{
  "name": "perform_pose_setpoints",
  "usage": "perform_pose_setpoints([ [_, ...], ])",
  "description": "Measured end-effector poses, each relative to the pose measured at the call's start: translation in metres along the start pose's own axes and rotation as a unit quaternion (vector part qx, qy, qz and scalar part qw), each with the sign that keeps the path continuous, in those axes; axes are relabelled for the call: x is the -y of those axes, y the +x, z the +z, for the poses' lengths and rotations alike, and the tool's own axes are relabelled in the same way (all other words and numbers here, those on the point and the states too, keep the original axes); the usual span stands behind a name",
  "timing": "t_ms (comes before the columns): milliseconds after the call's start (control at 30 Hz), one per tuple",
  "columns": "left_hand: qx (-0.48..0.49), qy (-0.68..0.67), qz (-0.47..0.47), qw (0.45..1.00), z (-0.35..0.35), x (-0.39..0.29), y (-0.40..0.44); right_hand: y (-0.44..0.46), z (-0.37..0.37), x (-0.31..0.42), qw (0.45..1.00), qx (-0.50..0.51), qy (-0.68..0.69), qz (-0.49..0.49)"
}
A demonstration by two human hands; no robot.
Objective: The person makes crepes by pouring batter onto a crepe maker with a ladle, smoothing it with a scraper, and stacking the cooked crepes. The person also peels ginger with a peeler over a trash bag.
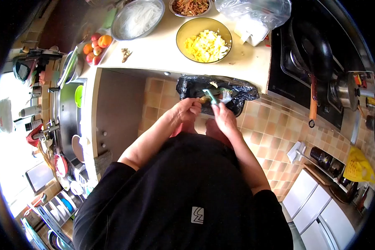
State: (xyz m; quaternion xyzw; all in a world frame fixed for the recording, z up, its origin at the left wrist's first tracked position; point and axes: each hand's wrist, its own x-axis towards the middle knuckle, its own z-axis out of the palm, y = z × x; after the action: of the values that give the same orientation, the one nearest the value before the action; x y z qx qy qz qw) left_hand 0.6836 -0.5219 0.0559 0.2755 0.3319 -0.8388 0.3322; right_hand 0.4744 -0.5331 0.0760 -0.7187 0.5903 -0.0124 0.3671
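Over a bin lined with a black plastic bag [248, 91], my two hands are close together. My left hand [188, 109] has its fingers wrapped round a small brownish item [204, 99], mostly hidden, too small to name. In my right hand [225, 118] is a green-handled peeler [211, 96], its head beside the brownish item. Pale scraps lie in the bag. Behind the bin, on the counter, a yellowish bowl [182, 36] holds chopped yellow and white pieces.
The counter [154, 58] also bears a bowl of white noodles [138, 18], a bowl of brown shreds [190, 6], fruit [96, 46] and a plastic bag [258, 10]. At the right are a black stove [281, 81] and a pan [316, 50]; a sink area [68, 106] is at the left.
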Motion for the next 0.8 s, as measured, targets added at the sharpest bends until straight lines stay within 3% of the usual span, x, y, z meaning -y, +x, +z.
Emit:
perform_pose_setpoints([
  [100,0.028,-0.118,-0.061,0.991,-0.004,0.003,-0.001,0.004,-0.002,-0.008,0.997,-0.062,0.021,0.044],
  [200,0.051,-0.161,-0.103,0.98,0.002,0.006,-0.002,-0.009,-0.001,0.015,0.999,-0.002,0.051,-0.013],
  [233,0.057,-0.165,-0.108,0.979,0.003,0.007,-0.001,-0.005,0.014,0.008,0.996,-0.05,0.052,-0.046],
  [333,0.052,-0.143,-0.095,0.984,0.004,0.015,-0.005,0.007,0.009,-0.011,0.997,-0.041,-0.026,0.067],
  [400,0.067,-0.15,-0.101,0.981,-0.002,0.014,-0.003,0.006,-0.003,-0.006,0.995,-0.063,0.044,0.07],
  [500,0.089,-0.141,-0.121,0.979,0.0,0.013,-0.004,0.007,-0.009,0.002,0.986,0.01,0.143,0.082],
  [733,0.166,-0.084,-0.091,0.978,0.007,0.019,-0.015,-0.002,-0.008,0.007,0.991,-0.039,0.108,0.076],
  [800,0.142,-0.063,-0.071,0.985,0.006,0.019,-0.016,-0.005,-0.008,0.009,0.993,-0.031,0.097,0.067],
])
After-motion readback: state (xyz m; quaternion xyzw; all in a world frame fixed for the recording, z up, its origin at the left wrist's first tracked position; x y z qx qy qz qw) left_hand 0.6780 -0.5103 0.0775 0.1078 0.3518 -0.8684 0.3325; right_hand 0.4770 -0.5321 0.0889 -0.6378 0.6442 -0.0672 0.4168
